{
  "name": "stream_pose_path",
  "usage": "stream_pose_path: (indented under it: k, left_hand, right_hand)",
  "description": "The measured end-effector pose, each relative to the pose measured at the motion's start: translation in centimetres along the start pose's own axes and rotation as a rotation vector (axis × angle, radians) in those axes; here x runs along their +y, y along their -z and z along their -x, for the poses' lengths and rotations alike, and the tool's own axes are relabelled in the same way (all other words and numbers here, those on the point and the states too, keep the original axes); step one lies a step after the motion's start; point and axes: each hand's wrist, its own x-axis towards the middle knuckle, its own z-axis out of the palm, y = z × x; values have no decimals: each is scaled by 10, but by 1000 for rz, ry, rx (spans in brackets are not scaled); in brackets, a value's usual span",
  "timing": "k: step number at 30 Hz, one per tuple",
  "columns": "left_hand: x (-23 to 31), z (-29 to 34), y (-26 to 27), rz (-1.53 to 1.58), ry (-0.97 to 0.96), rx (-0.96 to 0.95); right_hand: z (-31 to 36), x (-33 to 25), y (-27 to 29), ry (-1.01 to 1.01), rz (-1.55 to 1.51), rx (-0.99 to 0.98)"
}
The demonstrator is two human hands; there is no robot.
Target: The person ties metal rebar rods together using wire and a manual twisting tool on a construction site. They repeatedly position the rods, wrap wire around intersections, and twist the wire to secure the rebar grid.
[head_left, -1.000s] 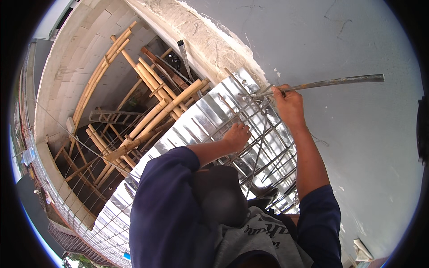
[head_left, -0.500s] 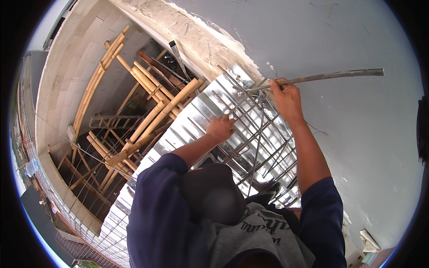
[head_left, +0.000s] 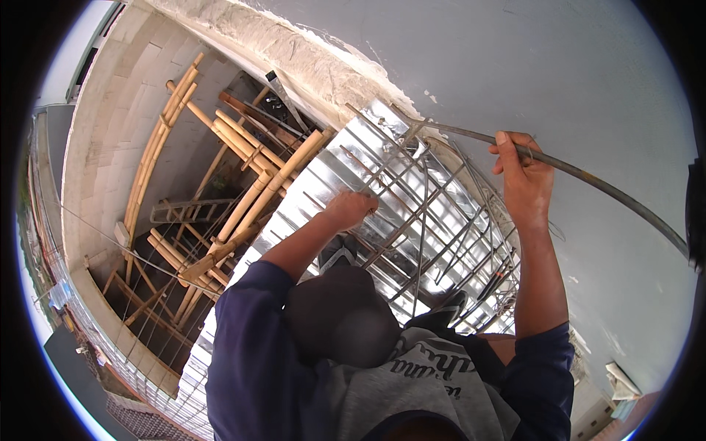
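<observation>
My right hand [head_left: 526,176], raised at the right beside the grey wall, is closed around a long dark metal bar [head_left: 588,176]. The bar's left end meets the upper corner of a grid of reinforcing bars [head_left: 401,239], and its other end reaches far right. Whether that left end hooks on a bar is too small to tell. Lower and to the left, my left hand [head_left: 351,212] has its fingers curled at the grid, closed on a reinforcing bar that the hand partly hides. The grid lies over shiny ribbed metal decking [head_left: 323,184].
On the left, a deep opening holds bamboo scaffold poles [head_left: 250,198] and a ladder [head_left: 193,209]. A rough broken edge [head_left: 316,66] borders the grey wall [head_left: 515,66]. My shoe [head_left: 338,251] stands on the decking among loose rods and wires.
My right hand has moved right along with the metal bar, whose outer end has swung right and nearer to me. My left hand stays at about the same place on the grid.
</observation>
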Motion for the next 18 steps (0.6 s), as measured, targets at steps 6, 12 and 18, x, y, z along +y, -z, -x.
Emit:
stream_pose_path:
  k: [6,12,18]
  left_hand:
    - [1,5,11,3,-65,-70]
    - [33,-5,53,70,-155,-172]
    - [124,-62,86,-105,-106,-515]
  right_hand:
    - [64,-27,74,60,59,-20]
    - [124,-10,173,-97,177,-10]
    - [171,87,242,-480,214,45]
